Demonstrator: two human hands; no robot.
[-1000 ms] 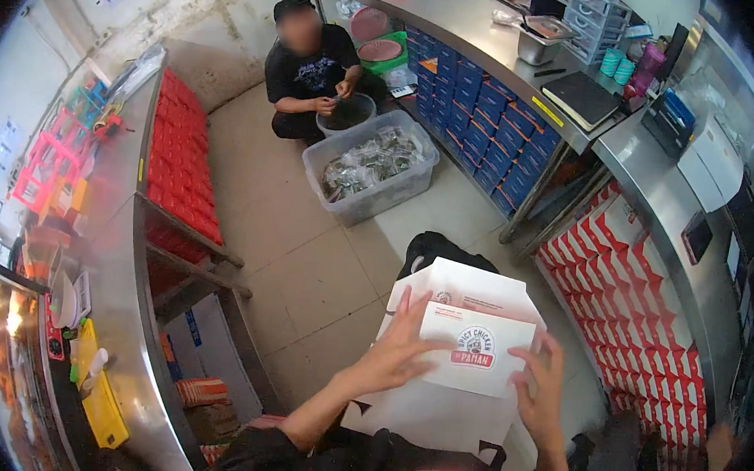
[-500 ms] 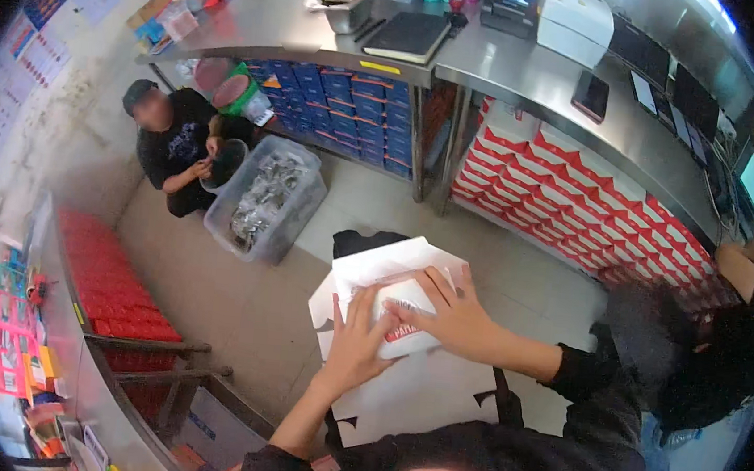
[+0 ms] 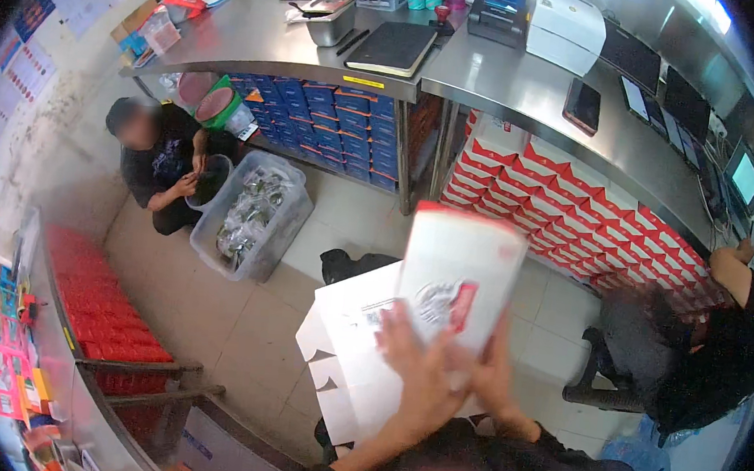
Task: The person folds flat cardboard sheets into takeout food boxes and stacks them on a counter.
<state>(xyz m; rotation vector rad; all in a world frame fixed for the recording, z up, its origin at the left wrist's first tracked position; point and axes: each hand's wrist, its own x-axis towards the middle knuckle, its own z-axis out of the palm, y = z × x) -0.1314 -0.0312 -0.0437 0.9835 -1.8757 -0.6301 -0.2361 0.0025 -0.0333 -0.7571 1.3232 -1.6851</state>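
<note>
A white carton (image 3: 461, 274) with a red top edge and a red and grey print is raised in front of me, tilted slightly. My left hand (image 3: 423, 370) presses against its lower face with fingers curled on it. Along the carton's lower right side, my right hand (image 3: 494, 371) grips it, most of its fingers hidden behind. Flat white cardboard blanks (image 3: 342, 331) with cut slots lie under and left of the carton, above my lap.
A co-worker (image 3: 164, 154) squats at the left by a clear tub (image 3: 258, 216) of bagged items. Red-and-white boxes (image 3: 541, 205) and blue boxes (image 3: 342, 125) are stacked under the steel counter (image 3: 481, 74). Another person (image 3: 698, 353) sits at the right. Red stacks (image 3: 98, 292) stand left.
The white carton, earlier low over the blanks, has been lifted and turned upright, moving right. Both hands have shifted right to its lower part. The blanks lie at a changed angle.
</note>
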